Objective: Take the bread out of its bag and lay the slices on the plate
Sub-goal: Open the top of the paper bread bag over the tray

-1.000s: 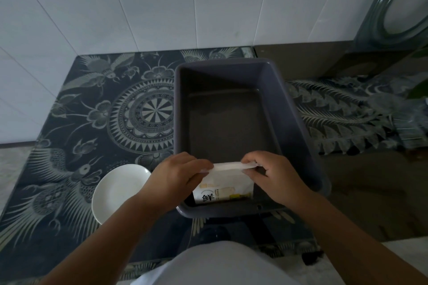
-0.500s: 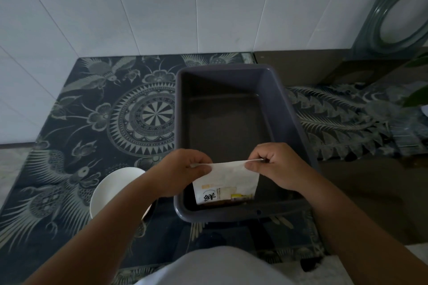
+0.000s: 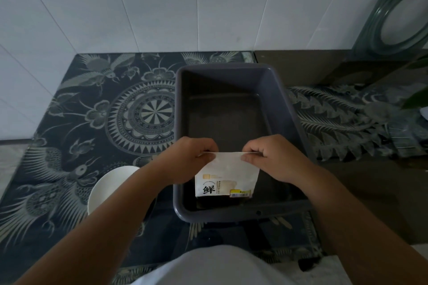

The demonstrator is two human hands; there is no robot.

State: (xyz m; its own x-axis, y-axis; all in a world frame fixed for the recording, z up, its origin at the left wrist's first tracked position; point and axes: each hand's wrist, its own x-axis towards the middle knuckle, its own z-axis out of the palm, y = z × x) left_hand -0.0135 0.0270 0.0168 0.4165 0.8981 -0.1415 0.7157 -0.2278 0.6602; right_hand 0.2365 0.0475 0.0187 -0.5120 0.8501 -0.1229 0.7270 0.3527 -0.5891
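White bread bag (image 3: 228, 174) upright in grey tub (image 3: 289, 109), top edge pinched between left hand (image 3: 188, 161) and right hand (image 3: 276, 157); plate (image 3: 108, 188) lower left, nearer left hand.

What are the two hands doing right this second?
Left hand: closed, pinching the top left edge of the white printed bread bag.
Right hand: closed, pinching the bag's top right edge.

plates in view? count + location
1. A white plate on the patterned table, left of the grey tub, partly hidden under the left forearm. No other visible.
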